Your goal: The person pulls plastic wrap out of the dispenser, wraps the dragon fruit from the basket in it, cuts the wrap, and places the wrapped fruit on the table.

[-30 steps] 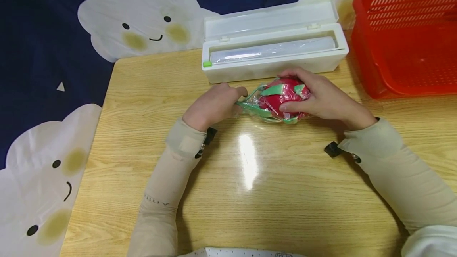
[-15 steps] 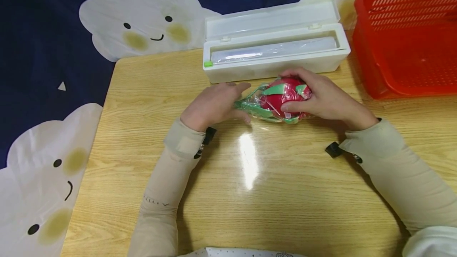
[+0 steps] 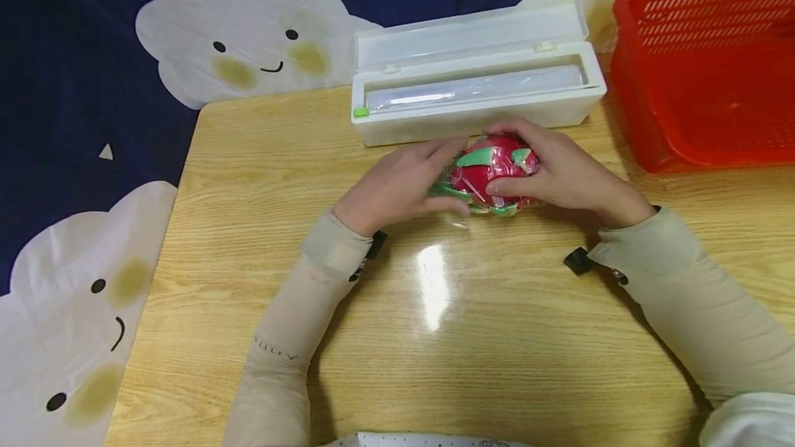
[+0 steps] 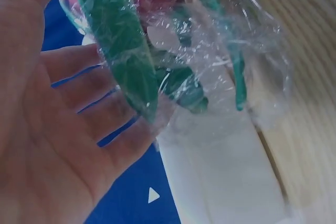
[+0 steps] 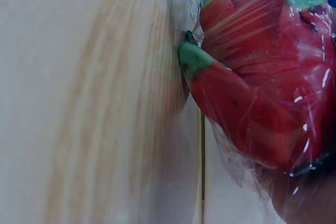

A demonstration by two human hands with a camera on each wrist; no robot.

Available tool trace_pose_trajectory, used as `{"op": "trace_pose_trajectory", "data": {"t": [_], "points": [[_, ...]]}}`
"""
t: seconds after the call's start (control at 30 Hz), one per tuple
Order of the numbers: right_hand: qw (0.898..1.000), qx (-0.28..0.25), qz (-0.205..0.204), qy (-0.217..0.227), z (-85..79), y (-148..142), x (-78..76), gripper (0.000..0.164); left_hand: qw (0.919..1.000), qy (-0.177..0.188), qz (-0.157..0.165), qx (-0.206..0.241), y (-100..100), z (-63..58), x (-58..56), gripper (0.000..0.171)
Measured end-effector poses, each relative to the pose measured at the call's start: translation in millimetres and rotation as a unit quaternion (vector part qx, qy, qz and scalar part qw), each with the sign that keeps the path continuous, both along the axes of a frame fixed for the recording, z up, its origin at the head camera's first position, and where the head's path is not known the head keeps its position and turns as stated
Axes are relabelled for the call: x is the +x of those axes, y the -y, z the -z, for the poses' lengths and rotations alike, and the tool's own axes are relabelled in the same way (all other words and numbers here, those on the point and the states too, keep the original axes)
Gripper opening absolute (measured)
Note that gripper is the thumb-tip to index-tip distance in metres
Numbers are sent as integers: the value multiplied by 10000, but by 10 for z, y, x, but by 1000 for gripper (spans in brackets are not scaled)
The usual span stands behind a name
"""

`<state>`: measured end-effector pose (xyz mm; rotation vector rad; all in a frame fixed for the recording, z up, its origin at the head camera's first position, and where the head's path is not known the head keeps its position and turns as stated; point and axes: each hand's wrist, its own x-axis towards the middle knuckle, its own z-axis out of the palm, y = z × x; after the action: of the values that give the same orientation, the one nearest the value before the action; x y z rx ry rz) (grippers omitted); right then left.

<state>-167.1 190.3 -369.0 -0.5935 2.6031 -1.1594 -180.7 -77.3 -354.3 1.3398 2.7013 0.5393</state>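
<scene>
A red dragon fruit point(image 3: 481, 176) with green leaf tips, wrapped in clear cling film point(image 4: 210, 35), lies just in front of the white box. My right hand point(image 3: 562, 174) grips its right end, thumb on the near side and fingers over the far side. At the leafy left end is my left hand point(image 3: 404, 185), its fingers extended and thumb spread apart. The left wrist view shows that open palm point(image 4: 68, 129) beside the long green leaves and loose film; some fingertips are behind the film. In the right wrist view, film is drawn tight over the fruit point(image 5: 262, 87).
Behind the fruit stands a white cling film box point(image 3: 478, 116), lid raised, with a roll of film point(image 3: 475, 88) inside and a green slider point(image 3: 360, 112) at its left. A red plastic basket point(image 3: 677, 150) is at the back right of the wooden table point(image 3: 248, 178).
My left hand has let go of the leafy end, spread its fingers and moved right over it, nearer the fruit's body. The right hand keeps its grip in the same place.
</scene>
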Motion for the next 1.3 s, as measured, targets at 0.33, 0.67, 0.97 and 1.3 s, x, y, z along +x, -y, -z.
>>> {"op": "trace_pose_trajectory", "data": {"t": [0.33,0.67,0.97,1.3], "points": [[9999,84,11,-72,-14,11,7,76,9999,-156,-63,2,-27,16,20,83],[9981,464,-6,-395,-69,2,22,80,9999,-114,-107,12,-29,14,26,82],[9995,212,96,-201,-112,-15,51,92,9998,-103,-156,-105,-31,12,15,84],[9991,146,106,-390,-182,-34,67,92,9997,-120,-184,-117,-21,29,-7,85]]}}
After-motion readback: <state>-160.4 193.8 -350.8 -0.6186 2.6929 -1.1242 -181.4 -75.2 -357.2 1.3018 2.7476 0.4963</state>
